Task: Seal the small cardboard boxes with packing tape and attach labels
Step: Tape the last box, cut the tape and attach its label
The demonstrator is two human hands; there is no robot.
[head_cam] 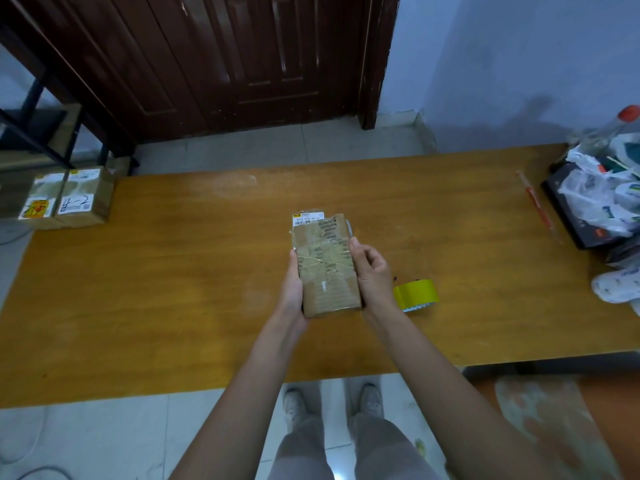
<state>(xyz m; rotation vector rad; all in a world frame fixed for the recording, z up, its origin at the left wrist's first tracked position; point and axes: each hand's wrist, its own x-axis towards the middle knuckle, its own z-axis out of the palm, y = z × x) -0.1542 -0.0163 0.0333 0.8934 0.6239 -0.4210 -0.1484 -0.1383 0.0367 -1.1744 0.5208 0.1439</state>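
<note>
Small cardboard box [325, 268] held between both hands, roughly over the middle of the bench [173, 289], long axis running away from the person. Cannot tell if it is lifted clear of the bench top or resting on it.

L hand [293, 289] grips the box's left long side, near half; palm against the side, fingertips hidden under/behind the box. R hand [372, 271] grips the right long side, thumb lying along the top right edge, fingers curled round behind. Both forearms reach straight fwd from the near bench edge, converging on the box.

Box top face: clear tape strips, wrinkled, over brown card. White label [308, 218] w/ barcode at the box's far end.

Yellow tape roll [415, 294] on the bench just right of R wrist, not touching.

Two more taped boxes [65, 199] at the far left corner. Plastic bags [602, 199] piled at the right edge. Red stick [536, 206] near the far right corner.
</note>
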